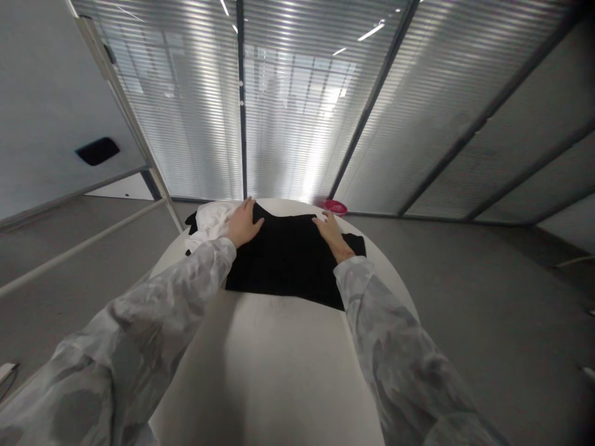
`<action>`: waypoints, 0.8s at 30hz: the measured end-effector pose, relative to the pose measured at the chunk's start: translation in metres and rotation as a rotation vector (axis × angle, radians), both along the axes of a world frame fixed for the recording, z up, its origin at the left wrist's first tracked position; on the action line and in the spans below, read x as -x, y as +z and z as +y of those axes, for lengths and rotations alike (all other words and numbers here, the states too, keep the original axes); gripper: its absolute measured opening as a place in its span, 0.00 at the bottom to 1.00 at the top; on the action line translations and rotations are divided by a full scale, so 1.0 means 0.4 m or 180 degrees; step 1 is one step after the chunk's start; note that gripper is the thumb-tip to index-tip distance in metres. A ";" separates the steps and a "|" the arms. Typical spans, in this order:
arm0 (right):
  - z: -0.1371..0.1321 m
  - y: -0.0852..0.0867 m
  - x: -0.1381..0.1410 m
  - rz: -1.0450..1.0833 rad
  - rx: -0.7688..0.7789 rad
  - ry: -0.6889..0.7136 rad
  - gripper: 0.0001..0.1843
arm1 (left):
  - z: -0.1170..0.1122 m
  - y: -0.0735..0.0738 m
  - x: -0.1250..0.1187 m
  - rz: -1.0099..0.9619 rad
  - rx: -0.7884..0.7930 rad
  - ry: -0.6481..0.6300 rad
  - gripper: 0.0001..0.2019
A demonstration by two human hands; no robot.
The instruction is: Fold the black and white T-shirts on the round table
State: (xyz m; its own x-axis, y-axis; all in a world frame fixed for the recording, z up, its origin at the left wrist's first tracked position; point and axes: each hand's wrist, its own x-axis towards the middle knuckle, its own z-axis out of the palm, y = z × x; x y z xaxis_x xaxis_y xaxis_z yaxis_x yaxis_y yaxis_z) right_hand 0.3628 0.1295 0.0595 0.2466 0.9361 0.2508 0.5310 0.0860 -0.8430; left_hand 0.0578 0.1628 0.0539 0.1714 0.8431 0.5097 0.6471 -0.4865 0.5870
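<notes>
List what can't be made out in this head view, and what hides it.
In the head view:
Left hand and right hand: their own backs hide the palms, so gripping or merely touching is unclear.
White cloth: bunched, partly behind the left hand; full shape hidden.
Black cloth: too dark to show fine folds.
Red basket: too small and blurred to show any contents.
Pale thing: cut off by the right edge.

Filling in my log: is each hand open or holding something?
Left hand: open, at the black cloth, no grip visible.
Right hand: open, at the black cloth, no grip visible.
</notes>
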 end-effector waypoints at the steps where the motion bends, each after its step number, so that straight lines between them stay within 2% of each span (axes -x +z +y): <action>1: -0.014 -0.011 0.004 -0.0233 -0.0053 0.0123 0.30 | -0.045 -0.005 -0.003 0.0312 -0.0125 -0.0312 0.35; 4: -0.077 -0.063 0.020 -0.1304 -0.0125 0.0864 0.34 | -0.176 -0.039 -0.003 0.1128 -0.0167 -0.1269 0.35; 5: -0.101 -0.085 0.025 -0.1628 -0.0075 0.1092 0.35 | -0.209 -0.054 0.000 0.1268 -0.0116 -0.1368 0.35; 7: -0.144 -0.126 0.029 -0.2003 0.0072 0.1270 0.37 | -0.249 -0.082 0.009 0.1399 0.0004 -0.1399 0.33; 10: -0.173 -0.170 0.023 -0.2106 0.0174 0.1059 0.41 | -0.259 -0.107 0.021 0.1345 0.0055 -0.1309 0.32; 12: -0.169 -0.185 0.014 -0.1965 0.0222 0.0805 0.45 | -0.254 -0.111 0.028 0.1156 -0.0012 -0.1140 0.31; 15: -0.144 -0.191 0.002 -0.1580 0.0297 0.0408 0.52 | -0.250 -0.111 0.046 0.0578 -0.0134 -0.0422 0.24; 17: -0.119 -0.182 -0.007 -0.1258 0.0268 0.0195 0.53 | -0.252 -0.113 0.061 0.0177 -0.0146 0.0068 0.21; 19: -0.089 -0.164 -0.018 -0.0755 0.0252 0.0027 0.52 | -0.250 -0.118 0.075 -0.0147 -0.0042 0.0341 0.23; 21: -0.055 -0.142 -0.030 -0.0057 0.0438 -0.0156 0.49 | -0.241 -0.120 0.085 -0.0532 0.0259 0.0504 0.28; 24: -0.009 -0.116 -0.045 0.0684 0.0850 -0.0275 0.39 | -0.215 -0.110 0.094 -0.1323 0.1098 0.0606 0.33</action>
